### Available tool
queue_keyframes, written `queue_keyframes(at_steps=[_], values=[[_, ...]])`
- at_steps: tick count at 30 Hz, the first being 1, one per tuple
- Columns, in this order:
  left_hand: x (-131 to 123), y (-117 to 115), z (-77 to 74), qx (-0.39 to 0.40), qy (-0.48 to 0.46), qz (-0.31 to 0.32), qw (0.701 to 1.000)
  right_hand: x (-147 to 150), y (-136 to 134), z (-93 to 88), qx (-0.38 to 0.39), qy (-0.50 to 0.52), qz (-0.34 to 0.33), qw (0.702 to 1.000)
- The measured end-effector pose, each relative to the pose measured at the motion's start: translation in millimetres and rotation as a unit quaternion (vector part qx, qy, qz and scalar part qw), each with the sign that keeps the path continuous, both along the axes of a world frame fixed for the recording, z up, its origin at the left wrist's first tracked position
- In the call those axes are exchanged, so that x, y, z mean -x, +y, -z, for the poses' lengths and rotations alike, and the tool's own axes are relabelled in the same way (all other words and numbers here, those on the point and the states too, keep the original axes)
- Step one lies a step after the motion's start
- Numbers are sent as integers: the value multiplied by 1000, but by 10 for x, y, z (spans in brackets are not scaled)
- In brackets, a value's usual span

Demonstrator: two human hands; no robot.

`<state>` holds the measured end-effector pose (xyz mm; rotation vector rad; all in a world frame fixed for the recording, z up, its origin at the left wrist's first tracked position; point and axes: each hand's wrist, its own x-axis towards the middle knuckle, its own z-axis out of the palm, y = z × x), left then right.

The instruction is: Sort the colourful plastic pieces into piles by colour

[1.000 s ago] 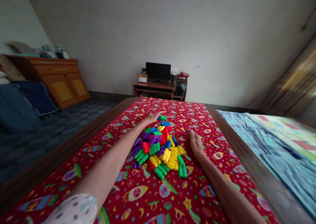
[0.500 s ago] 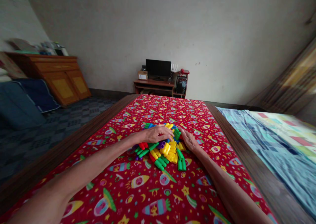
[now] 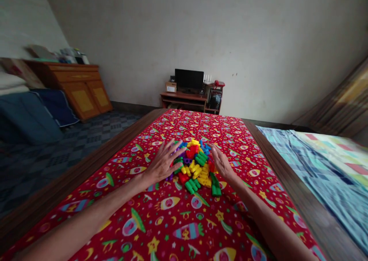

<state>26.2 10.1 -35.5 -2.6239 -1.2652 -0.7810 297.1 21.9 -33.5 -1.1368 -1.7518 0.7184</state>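
A heap of plastic building blocks (image 3: 197, 169) in red, yellow, green, blue and purple lies on a red patterned cloth (image 3: 161, 226). At the heap's left side is my left hand (image 3: 164, 162), open, its fingers spread over the edge blocks. My right hand (image 3: 222, 163) stands along the right side, fingers stretched out and held on edge beside the blocks. Neither hand has a block in its grasp. A green block (image 3: 216, 186) lies at the near right of the heap, and another green block (image 3: 192, 185) at its near edge.
The cloth covers a table with dark wooden edges (image 3: 283, 176). Beyond it stands a desk (image 3: 184, 97) with a monitor (image 3: 189, 79). On the right is a surface with a blue checked sheet (image 3: 304, 165); at left, a wooden cabinet (image 3: 77, 86).
My left hand has moved from the top of the heap to its left side and spread its fingers. My right hand stays at the right side. The view has shifted slightly left.
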Motion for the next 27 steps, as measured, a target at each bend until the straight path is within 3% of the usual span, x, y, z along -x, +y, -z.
queue_keyframes(at_steps=[2,5,9,12,15,18,22,27], values=[[-24,107,31,35,-71,-71,994,-2,23,108,26,-25,18,999],[-163,190,84,135,-163,-125,969,83,-40,173,38,-35,-27,998],[-348,104,98,199,-225,-73,951,159,-157,21,18,-5,-66,998],[-337,86,78,195,-281,-60,938,73,-118,-91,21,42,-32,998],[-252,282,68,170,-300,-85,935,-65,11,-53,-1,39,39,998],[-252,566,89,211,-300,-100,925,-131,108,84,8,-8,71,997],[-418,718,90,271,-275,-26,922,-82,100,162,46,-22,63,997],[-422,529,-79,352,-192,146,905,-149,136,92,-2,11,110,994]])
